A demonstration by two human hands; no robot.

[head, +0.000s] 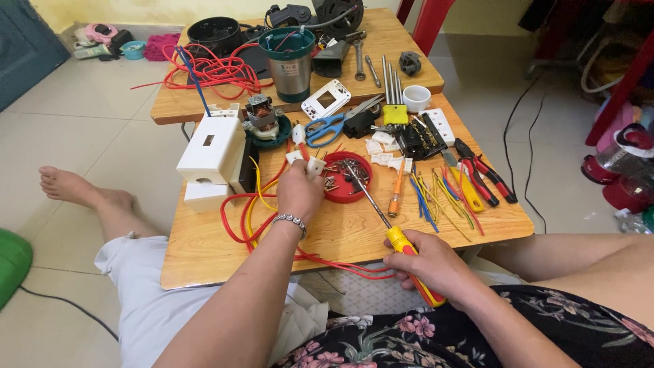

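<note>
My left hand (298,191) grips a small white plug piece (314,165) with red and yellow wires (251,217) running from it, just left of a red dish of screws (347,178). My right hand (428,262) is closed around the yellow and red handle of a long screwdriver (388,228), whose tip reaches up into the red dish. Both hands rest over a low wooden table (204,252).
A white box (211,151), a small motor (262,119), blue scissors (327,128), red pliers (484,178), an orange screwdriver (396,191) and several cut coloured wires (443,197) lie around. A second table behind carries a steel cup (288,65) and coiled red cable (211,71).
</note>
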